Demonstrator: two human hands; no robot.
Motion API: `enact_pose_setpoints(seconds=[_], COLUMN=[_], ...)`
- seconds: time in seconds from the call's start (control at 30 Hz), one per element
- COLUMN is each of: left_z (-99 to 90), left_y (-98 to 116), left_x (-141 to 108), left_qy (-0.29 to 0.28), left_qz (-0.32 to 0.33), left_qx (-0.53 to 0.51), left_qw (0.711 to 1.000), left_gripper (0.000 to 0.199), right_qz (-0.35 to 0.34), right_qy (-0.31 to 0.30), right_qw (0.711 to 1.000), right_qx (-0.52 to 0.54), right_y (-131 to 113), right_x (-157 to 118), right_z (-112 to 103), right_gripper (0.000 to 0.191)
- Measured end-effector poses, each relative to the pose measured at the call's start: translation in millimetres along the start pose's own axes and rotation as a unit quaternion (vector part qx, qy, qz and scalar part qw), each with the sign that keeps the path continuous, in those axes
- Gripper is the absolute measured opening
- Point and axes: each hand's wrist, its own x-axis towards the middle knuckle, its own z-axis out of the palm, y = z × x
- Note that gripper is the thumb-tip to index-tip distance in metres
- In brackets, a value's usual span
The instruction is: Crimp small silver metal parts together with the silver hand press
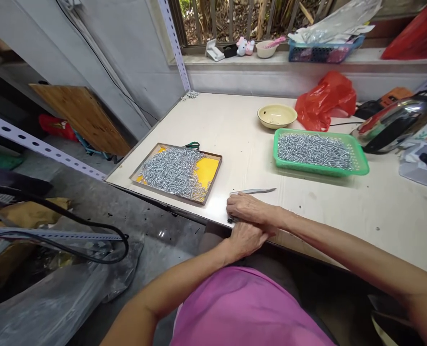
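My right hand (250,207) rests at the front edge of the table, its fingers curled closed. A small dark round piece (230,219) shows by its fingertips; whatever else it grips is hidden. Below and against it, my left hand (247,238) is bent closed, with its fingertips tucked under the right wrist and its contents out of sight. Just beyond the right hand lies a thin grey pointed blade-like strip (258,191). To the left, a shallow tray (213,185) with a yellow bottom carries a heap of small silvery metal pins or screws (170,170).
Similar metal pieces fill a green plastic basket (360,161) on the right. Behind it are a cream bowl (277,115), a red plastic bag (324,103) and a shiny kettle (396,125). Green-handled scissors (193,145) touch the tray's back. A perforated metal bar (43,146) stands left.
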Motion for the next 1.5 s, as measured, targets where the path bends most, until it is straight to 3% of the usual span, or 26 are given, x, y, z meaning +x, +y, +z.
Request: enact_pose_setpoints(seconds=[0.1,0.17,0.43,0.53,0.6,0.67,0.77,0.97,1.33,1.5], left_z=[-0.6,-1.8,-7.5,-5.6,-5.0,-5.6,-7.3,-5.0,-10.4,-5.1], left_y=[-0.9,-1.4,-1.9,-2.8,-2.9,-2.3,-0.6,0.6,2.9,4.4], left_x=[-0.4,-0.7,1.4,2.3,3.4,5.2,7.4,7.0,8.4,4.5], left_qy=[0.005,0.020,0.022,0.015,0.024,0.049,0.088,0.109,0.080,0.108], left_qz=[0.008,0.007,0.054,0.038,0.027,0.037,0.065,0.058,0.069,0.073], left_qx=[0.010,0.022,0.025,0.031,0.027,0.012,-0.010,-0.006,-0.013,0.032], left_qw=[1.000,1.000,0.998,0.999,0.999,0.998,0.994,0.992,0.994,0.991], left_gripper=[0.044,0.042,0.034,0.035,0.037,0.037,0.032,0.030,0.027,0.030], right_qz=[-0.093,-0.104,-0.034,-0.002,0.006,0.035,0.119,0.221,0.168,0.156], right_qy=[-0.060,-0.085,-0.096,-0.106,-0.080,-0.013,0.077,0.107,0.151,0.141], right_qw=[0.994,0.991,0.991,0.988,0.986,0.985,0.983,0.969,0.974,0.976], right_qx=[0.012,0.013,0.088,0.110,0.148,0.169,0.116,0.010,-0.029,-0.050], right_y=[1.3,2.7,21.3,21.5,22.9,28.8,44.3,66.6,111.5,107.8], right_x=[5.0,8.6,12.0,13.4,10.9,3.3,-18.0,-55.3,-34.8,-38.6], right_z=[-4.0,-5.7,-3.6,-7.4,-11.0,-12.4,-4.9,31.1,52.2,54.4], right_gripper=[0.009,0.011,0.021,0.022,0.023,0.026,0.028,0.034,0.037,0.037])
